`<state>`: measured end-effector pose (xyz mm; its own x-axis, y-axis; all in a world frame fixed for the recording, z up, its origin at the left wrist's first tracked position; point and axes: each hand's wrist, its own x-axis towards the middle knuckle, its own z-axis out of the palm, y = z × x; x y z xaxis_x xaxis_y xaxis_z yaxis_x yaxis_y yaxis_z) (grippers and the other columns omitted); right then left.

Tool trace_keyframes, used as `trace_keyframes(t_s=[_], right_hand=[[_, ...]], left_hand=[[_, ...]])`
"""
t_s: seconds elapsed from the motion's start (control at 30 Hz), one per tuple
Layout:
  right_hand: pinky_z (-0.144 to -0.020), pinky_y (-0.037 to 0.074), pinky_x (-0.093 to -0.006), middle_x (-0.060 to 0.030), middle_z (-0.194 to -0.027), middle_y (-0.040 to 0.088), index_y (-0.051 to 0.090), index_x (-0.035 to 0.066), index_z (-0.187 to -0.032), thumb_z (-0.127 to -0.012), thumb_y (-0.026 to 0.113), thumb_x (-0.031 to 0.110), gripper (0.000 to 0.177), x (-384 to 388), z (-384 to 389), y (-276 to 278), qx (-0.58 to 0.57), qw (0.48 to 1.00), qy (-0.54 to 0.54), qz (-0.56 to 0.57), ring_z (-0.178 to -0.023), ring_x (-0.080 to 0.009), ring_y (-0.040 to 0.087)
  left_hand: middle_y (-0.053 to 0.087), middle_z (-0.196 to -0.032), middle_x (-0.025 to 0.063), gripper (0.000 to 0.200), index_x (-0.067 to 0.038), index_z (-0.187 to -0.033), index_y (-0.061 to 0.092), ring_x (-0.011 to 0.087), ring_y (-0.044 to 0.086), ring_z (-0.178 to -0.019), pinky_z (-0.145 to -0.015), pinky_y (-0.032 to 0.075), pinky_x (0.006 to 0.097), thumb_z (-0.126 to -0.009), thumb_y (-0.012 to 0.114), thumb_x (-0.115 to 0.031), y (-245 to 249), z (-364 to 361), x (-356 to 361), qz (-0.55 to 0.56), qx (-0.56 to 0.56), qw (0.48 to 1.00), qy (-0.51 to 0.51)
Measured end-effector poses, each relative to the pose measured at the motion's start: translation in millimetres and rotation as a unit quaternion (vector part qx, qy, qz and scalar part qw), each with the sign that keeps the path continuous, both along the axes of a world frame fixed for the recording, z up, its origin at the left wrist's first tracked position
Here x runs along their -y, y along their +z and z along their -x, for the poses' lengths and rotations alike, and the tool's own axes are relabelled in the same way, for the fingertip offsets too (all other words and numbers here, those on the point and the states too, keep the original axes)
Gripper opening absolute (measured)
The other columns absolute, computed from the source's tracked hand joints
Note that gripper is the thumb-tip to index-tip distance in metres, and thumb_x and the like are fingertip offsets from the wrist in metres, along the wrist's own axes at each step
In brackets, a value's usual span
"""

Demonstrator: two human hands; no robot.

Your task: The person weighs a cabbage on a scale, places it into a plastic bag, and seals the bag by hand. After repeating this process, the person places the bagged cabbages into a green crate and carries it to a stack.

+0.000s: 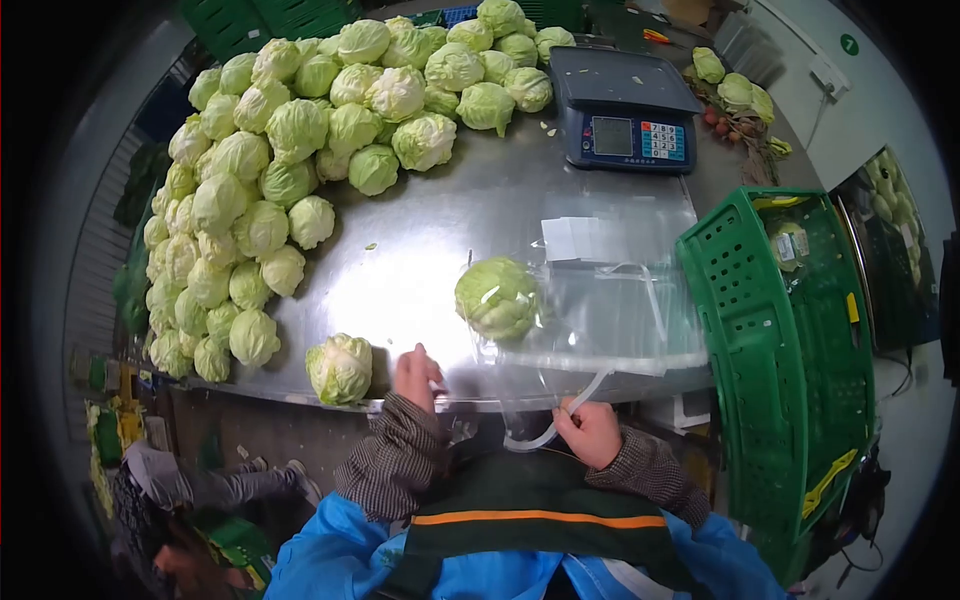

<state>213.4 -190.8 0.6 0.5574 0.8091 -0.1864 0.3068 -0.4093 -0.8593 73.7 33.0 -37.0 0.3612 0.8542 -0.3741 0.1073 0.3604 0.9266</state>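
Note:
A green cabbage (497, 298) lies inside a clear plastic bag (541, 375) on the metal table, the bag's white-edged mouth hanging over the front edge. My right hand (590, 433) is closed on that white edge, thumb and fingers pinching it. My left hand (415, 378) is at the table's front edge, left of the bag, fingers extended and holding nothing that I can see. Close to its left, apart from the fingers, sits a loose pale cabbage (340, 368). More clear bags (625, 310) lie flat to the right of the bagged cabbage.
A large heap of cabbages (240, 205) covers the left and back of the metal table (400, 260). A digital scale (625, 110) stands at the back right. A green crate (770, 370) borders the right side, with a wrapped cabbage (788, 245) inside. Another person (200, 480) is at lower left.

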Motion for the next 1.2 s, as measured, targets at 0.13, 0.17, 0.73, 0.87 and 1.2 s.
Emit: trace_keyframes(t_s=[0.13, 0.17, 0.73, 0.87, 1.2], right_hand=[[-0.051, 0.044, -0.0412, -0.0173, -0.061, 0.055, 0.059, 0.003, -0.069, -0.08, 0.058, 0.025, 0.024, -6.2, 4.8, 0.5, 0.091, 0.993, 0.072, -0.012, -0.057, -0.0343, 0.057], [-0.051, 0.044, -0.0414, -0.0167, -0.061, 0.055, 0.059, 0.004, -0.069, -0.079, 0.058, 0.025, 0.024, -9.4, 5.9, 3.4, 0.125, 0.987, 0.091, -0.034, -0.057, -0.0341, 0.057], [-0.052, 0.045, -0.0361, -0.0077, -0.066, 0.057, 0.055, 0.008, -0.076, -0.077, 0.066, 0.017, 0.014, -26.8, 1.0, 86.6, 0.254, 0.949, 0.098, -0.156, -0.06, -0.0264, 0.058], [-0.057, 0.046, -0.0361, -0.0092, -0.073, 0.06, 0.061, 0.008, -0.084, -0.076, 0.066, 0.016, 0.013, -62.2, 27.5, 81.9, 0.231, 0.947, 0.178, -0.135, -0.065, -0.0284, 0.059], [-0.054, 0.043, -0.0301, -0.007, -0.067, 0.054, 0.054, 0.005, -0.081, -0.079, 0.063, 0.014, 0.013, -108.5, 31.9, 55.2, 0.005, 0.954, 0.295, -0.06, -0.06, -0.0179, 0.055]], left_hand=[[0.053, -0.065, 0.0045, 0.063, -0.007, -0.089, 0.05, 0.0159, 0.051, -0.055, -0.049, 0.041, 0.0286, -0.087, 0.03, -0.066, 14.9, 1.8, 43.0, 0.25, -0.055, 0.953, -0.163], [0.056, -0.066, 0.0048, 0.066, -0.009, -0.086, 0.05, 0.0159, 0.051, -0.056, -0.05, 0.04, 0.0292, -0.084, 0.029, -0.071, 17.6, -1.3, 46.4, 0.248, -0.039, 0.951, -0.182], [0.056, -0.065, 0.005, 0.017, -0.006, -0.083, 0.053, 0.0146, 0.051, -0.051, -0.043, 0.039, 0.0235, -0.087, 0.054, -0.023, 44.2, 20.6, 8.3, 0.311, 0.06, 0.92, -0.23], [0.057, -0.067, 0.004, 0.019, -0.006, -0.09, 0.052, 0.013, 0.055, -0.054, -0.046, 0.045, 0.0217, -0.09, 0.054, -0.025, 43.2, 30.8, 4.4, 0.327, 0.073, 0.912, -0.238], [0.059, -0.066, 0.005, 0.023, -0.004, -0.086, 0.053, 0.0109, 0.054, -0.048, -0.043, 0.042, 0.0197, -0.094, 0.049, -0.025, 44.0, 35.7, 4.6, 0.191, 0.039, 0.94, -0.28]])
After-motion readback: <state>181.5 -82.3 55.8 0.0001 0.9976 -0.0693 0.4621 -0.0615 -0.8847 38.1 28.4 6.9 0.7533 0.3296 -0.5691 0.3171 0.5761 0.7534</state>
